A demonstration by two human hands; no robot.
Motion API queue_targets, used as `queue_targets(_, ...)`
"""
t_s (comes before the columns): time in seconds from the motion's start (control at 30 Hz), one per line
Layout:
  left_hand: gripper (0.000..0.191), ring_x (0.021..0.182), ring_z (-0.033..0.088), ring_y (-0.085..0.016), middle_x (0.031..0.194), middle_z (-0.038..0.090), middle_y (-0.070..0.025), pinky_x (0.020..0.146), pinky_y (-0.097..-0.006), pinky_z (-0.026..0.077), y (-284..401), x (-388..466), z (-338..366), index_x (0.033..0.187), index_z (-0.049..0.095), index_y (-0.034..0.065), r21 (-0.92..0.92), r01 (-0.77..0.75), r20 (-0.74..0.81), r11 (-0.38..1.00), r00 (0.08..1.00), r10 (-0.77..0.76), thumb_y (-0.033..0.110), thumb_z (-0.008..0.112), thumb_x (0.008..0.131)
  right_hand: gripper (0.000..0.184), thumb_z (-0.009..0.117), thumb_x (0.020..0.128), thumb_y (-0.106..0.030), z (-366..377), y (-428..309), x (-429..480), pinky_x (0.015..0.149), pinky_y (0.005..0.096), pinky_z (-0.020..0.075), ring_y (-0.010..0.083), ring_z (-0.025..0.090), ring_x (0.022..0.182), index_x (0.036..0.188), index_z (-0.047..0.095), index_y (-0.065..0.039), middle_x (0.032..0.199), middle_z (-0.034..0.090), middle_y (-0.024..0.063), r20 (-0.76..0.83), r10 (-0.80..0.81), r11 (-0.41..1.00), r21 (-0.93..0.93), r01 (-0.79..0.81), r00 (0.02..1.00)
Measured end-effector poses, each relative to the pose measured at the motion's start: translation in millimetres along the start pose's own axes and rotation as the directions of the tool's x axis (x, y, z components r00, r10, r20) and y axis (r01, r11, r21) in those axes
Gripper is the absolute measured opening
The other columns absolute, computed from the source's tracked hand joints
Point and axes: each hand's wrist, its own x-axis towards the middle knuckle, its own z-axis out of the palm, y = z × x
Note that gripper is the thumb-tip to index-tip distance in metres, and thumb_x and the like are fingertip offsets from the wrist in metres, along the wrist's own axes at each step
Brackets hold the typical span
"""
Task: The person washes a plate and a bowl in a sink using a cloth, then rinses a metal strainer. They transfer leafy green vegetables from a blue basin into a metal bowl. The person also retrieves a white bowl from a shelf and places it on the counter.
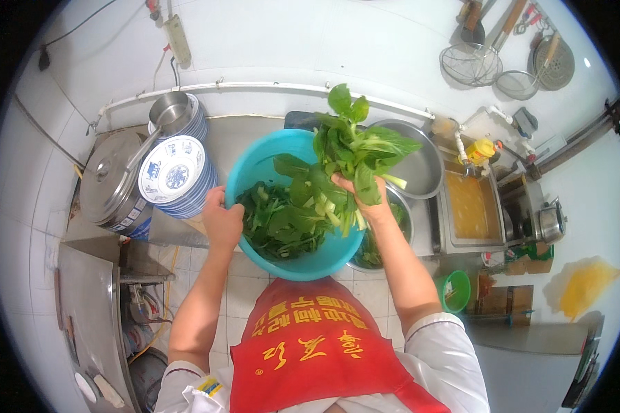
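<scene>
A turquoise plastic basin (pixel 248 165) stands tilted at the front of the steel counter, with cut leafy greens (pixel 279 232) at its bottom. My left hand (pixel 223 217) grips the basin's left rim. Above the basin's right side, my right hand (pixel 364 193) is closed on a bunch of leafy greens (pixel 359 144), its leaves pointing up and its cut stems showing below. More leaves hang over the middle of the basin. Beneath my right forearm, a metal bowl (pixel 409 222) holds further greens, partly hidden by the arm and basin.
Stacked blue-and-white plates (pixel 173 173), a steel ladle (pixel 170 113) and a lidded steel pot (pixel 108 175) stand at left. Behind the basin lies an empty round metal pan (pixel 418 160). A sink (pixel 467 206) with brownish liquid is at right. Wire strainers (pixel 471 64) hang on the wall.
</scene>
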Motion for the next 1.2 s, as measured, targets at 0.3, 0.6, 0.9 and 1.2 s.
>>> queue_targets(0.3,0.025,0.067,0.051,-0.012,0.079,0.058,-0.0038,0.063,-0.0261,0.041,-40,5,-23,0.09,0.063,-0.0027,-0.094,0.17,-0.01,0.981,0.985,-0.172,-0.002,0.055,0.067,0.041,0.079,0.069,-0.001,-64,-66,-24,0.083,0.0318,0.0502,0.0181,0.062,0.088,0.106,0.063,0.001,0.102,0.066,0.0086,-0.272,-0.205,0.978,-0.011,0.21,0.94)
queue_targets(0.6,0.008,0.055,0.046,-0.009,0.065,0.054,-0.0009,0.053,-0.0233,0.037,-71,5,-50,0.067,0.054,0.0025,-0.324,0.311,-0.057,0.893,0.936,-0.347,-0.004,0.052,0.07,0.039,0.077,0.075,-0.01,-146,40,-63,0.084,0.0297,0.0475,0.0152,0.059,0.092,0.11,0.062,-0.001,0.107,0.065,0.0056,-0.347,0.007,0.95,-0.291,-0.114,0.938)
queue_targets(0.9,0.005,0.057,0.047,-0.009,0.068,0.054,-0.0012,0.054,-0.0239,0.038,-65,10,-42,0.071,0.055,0.0019,-0.33,0.361,-0.06,0.872,0.914,-0.401,-0.002,0.052,0.072,0.094,0.081,0.062,-0.031,-174,170,-49,0.099,0.0392,0.0417,0.0389,0.048,0.119,0.138,0.033,-0.002,0.129,0.046,0.0291,-0.294,0.328,0.639,-0.631,-0.44,0.898)
queue_targets(1.2,0.007,0.062,0.048,-0.01,0.073,0.055,-0.0011,0.058,-0.0244,0.04,-62,4,-45,0.078,0.057,0.0007,-0.26,0.393,-0.042,0.882,0.908,-0.417,-0.001,0.052,0.073,0.073,0.068,0.079,-0.024,-166,178,-87,0.108,0.0438,0.0315,0.0422,0.028,0.133,0.142,0.034,-0.01,0.146,0.027,0.0255,-0.087,0.219,0.367,-0.916,-0.165,0.972)
